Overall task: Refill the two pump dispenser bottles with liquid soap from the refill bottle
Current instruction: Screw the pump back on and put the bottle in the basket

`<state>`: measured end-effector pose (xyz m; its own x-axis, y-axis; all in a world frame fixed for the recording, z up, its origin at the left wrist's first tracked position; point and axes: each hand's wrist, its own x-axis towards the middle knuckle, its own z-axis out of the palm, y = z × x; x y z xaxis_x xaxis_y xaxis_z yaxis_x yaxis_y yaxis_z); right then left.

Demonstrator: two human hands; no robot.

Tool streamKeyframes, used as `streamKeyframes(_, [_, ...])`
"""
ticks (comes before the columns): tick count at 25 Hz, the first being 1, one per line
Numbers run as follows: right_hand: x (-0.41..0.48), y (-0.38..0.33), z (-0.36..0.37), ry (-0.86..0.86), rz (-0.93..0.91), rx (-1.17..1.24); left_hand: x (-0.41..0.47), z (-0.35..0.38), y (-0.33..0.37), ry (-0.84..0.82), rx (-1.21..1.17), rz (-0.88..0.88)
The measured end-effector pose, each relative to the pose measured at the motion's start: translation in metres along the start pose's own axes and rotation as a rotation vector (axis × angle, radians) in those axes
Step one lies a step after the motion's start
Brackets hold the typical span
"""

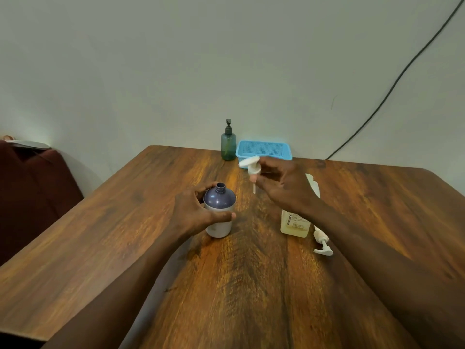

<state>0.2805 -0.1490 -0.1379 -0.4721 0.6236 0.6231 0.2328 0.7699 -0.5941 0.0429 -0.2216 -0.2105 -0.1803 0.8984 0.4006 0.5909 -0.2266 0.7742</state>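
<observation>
Bottles number three (219, 212) (228, 143) (295, 222), loose pumps two (251, 170) (322, 241), basket one (264, 149)

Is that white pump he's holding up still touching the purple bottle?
Apart. In the head view the right hand holds the white pump in the air, its tube ending beside the purple bottle, bare table between them. The left hand grips the bottle.

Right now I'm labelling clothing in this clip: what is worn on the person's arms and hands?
Nothing that shows. The left hand and the right hand are bare, with no gloves, rings, watch or bracelets visible. Both forearms are uncovered to the picture's bottom edge; no sleeve appears.
</observation>
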Motion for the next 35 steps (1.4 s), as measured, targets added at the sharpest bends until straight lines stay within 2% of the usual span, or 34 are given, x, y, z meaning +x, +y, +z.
streamKeyframes(6, [0.02,-0.022,-0.009,0.113,0.046,0.369,0.005,0.01,0.007,-0.044,0.039,0.026])
streamKeyframes(13, [0.026,-0.032,-0.017,0.175,0.04,0.466,0.01,0.018,0.016,-0.063,0.052,0.036])
streamKeyframes(26, [0.019,-0.023,-0.007,0.018,0.12,0.381,0.014,0.022,0.063,0.03,-0.114,0.103])
streamKeyframes(30, [0.017,-0.024,-0.01,-0.096,0.162,0.366,0.018,0.018,0.073,0.034,-0.155,0.131])
streamKeyframes(35, [0.016,-0.03,-0.009,0.081,0.235,0.191,0.017,0.021,0.084,0.058,-0.111,0.162])
